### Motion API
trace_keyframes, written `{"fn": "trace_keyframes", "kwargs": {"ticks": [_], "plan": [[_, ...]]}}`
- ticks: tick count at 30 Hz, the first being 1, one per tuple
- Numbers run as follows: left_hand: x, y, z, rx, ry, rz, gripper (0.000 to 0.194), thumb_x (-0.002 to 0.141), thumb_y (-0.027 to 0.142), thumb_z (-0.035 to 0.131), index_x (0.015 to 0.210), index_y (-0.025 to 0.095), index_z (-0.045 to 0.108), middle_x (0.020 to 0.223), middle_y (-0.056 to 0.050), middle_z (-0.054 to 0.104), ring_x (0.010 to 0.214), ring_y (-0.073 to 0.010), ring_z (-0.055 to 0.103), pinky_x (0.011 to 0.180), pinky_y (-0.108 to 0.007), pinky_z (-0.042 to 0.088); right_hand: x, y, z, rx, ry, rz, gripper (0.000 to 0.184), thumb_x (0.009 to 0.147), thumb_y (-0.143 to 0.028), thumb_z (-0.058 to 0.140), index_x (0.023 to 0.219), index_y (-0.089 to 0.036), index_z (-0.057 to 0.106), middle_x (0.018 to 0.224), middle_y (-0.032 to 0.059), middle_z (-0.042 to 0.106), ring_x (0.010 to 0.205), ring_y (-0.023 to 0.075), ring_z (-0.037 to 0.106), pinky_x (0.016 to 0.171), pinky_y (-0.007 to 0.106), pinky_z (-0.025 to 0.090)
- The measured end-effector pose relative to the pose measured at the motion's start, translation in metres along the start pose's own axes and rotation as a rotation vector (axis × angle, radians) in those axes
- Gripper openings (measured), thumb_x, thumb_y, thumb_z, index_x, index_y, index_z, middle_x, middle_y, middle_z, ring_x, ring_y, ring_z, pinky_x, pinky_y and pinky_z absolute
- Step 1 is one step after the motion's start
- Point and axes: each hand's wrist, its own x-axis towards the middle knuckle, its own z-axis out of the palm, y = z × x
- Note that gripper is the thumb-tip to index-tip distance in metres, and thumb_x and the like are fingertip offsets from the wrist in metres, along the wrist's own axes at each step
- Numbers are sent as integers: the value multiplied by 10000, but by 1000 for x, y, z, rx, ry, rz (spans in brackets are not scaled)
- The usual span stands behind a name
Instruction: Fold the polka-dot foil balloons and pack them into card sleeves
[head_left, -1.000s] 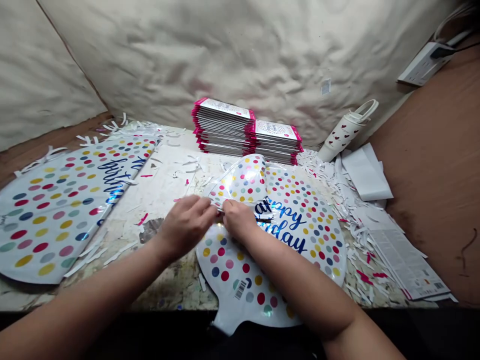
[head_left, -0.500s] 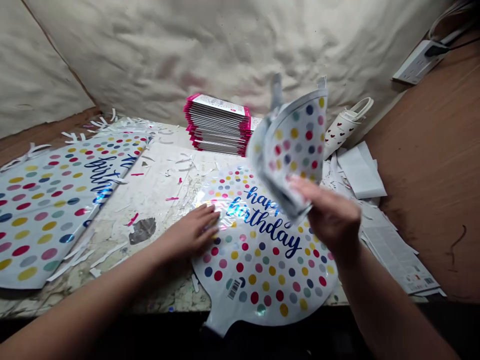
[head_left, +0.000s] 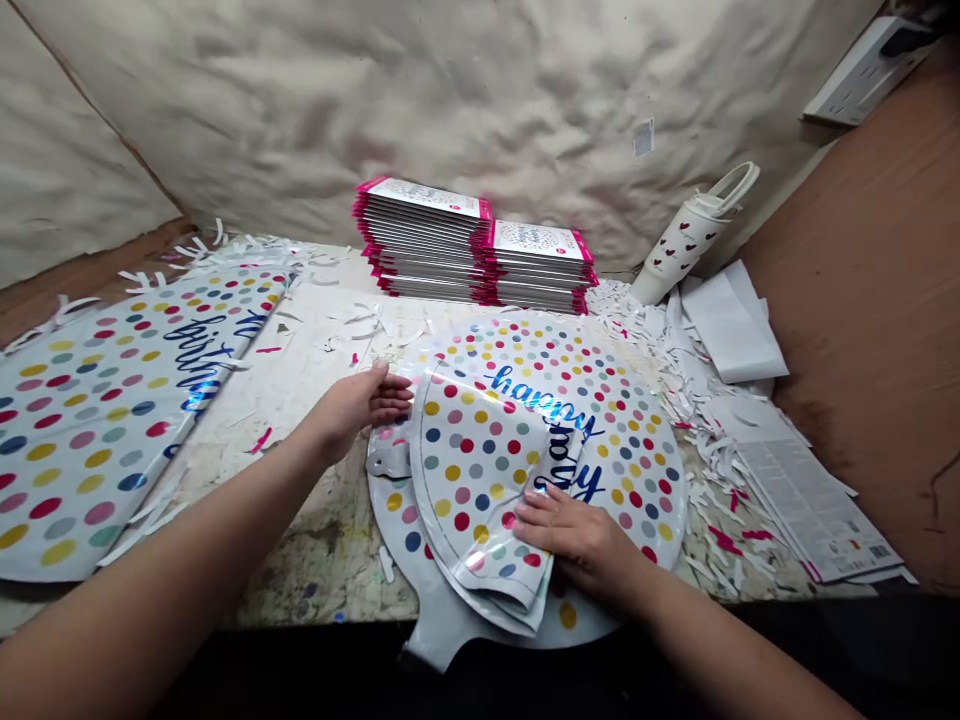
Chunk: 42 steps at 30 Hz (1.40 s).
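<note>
Speckled worktop (head_left: 322,570) | folded dotted foil balloon (head_left: 472,480) | right hand (head_left: 581,540) flat on it | left hand (head_left: 352,405) open, empty

Small makeshift packing workshop: stacks of pink-edged packets (head_left: 427,240), loose polka-dot foil balloons (head_left: 630,470), heaps of white paper trimmings (head_left: 675,370) across a scuffed, stained surface (head_left: 322,570), crumpled cream sheeting (head_left: 375,100) lining the walls, a power strip (head_left: 866,75) on bare brown board (head_left: 847,300).
</note>
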Motion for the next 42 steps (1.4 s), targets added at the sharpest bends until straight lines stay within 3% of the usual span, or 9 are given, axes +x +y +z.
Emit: {"fn": "trace_keyframes", "kwargs": {"ticks": [4,7,12,16,21,25,30,32,42], "plan": [[12,14,25,-197,-391,-367,527,750,609,501,805,109,660,778,-137,698,755,-264,669,669,-345,561,1,-1,1,5,1,-10,336,880,-152,449,1185,-216,573,1197,62,600,1207,186,467,1046,420,346],[14,12,43,-222,-416,-447,316,764,390,591,878,99,642,815,-150,698,813,-289,670,745,-395,557,1,-1,1,2,4,-12,319,886,-159,446,1171,-206,582,1186,56,607,1210,180,464,1053,413,338],[22,10,43,-111,-212,-256,219,783,111,531,993,88,588,932,-159,675,861,-258,664,756,-393,557,3,2,-5,-39,6,7,314,896,-166,424,1161,-183,590,1183,74,605,1189,185,486,1038,416,355],[22,9,38,36,40,181,410,802,177,562,1205,205,494,1279,-87,521,1162,-213,506,977,-368,425,5,7,-4,-41,-14,-8,304,905,-187,418,1150,-181,599,1181,77,606,1186,182,489,1036,399,356],[15,-19,69,1110,-453,938,459,881,358,410,1305,185,438,1419,-93,365,1339,-255,246,1099,-466,162,6,2,-5,-9,-51,20,310,898,-166,424,1154,-201,594,1172,65,617,1205,183,468,1048,411,333],[15,-38,82,1533,-426,882,725,871,574,286,1423,115,184,1485,-138,143,1370,-299,77,1091,-496,97,9,0,-41,209,-187,120,418,830,-129,492,1228,-249,534,1340,53,477,1292,212,350,1065,429,298],[16,-40,77,1540,-399,868,746,869,610,220,1436,137,115,1493,-110,114,1375,-281,55,1098,-465,88,28,44,-71,691,333,725,443,722,-163,598,1157,-230,544,1214,94,558,1044,218,579,869,405,490],[15,-39,77,1544,-390,852,753,868,614,212,1434,126,118,1493,-113,118,1375,-280,61,1098,-461,88,37,63,-66,858,375,843,387,678,-193,654,1058,-183,582,1012,86,635,840,185,638,746,365,532],[16,-40,78,1519,-390,846,746,873,608,204,1437,133,89,1498,-92,107,1379,-258,57,1105,-441,72,46,73,-57,1093,345,806,453,584,-134,718,1019,-190,602,888,28,659,727,132,643,633,248,526]]}}
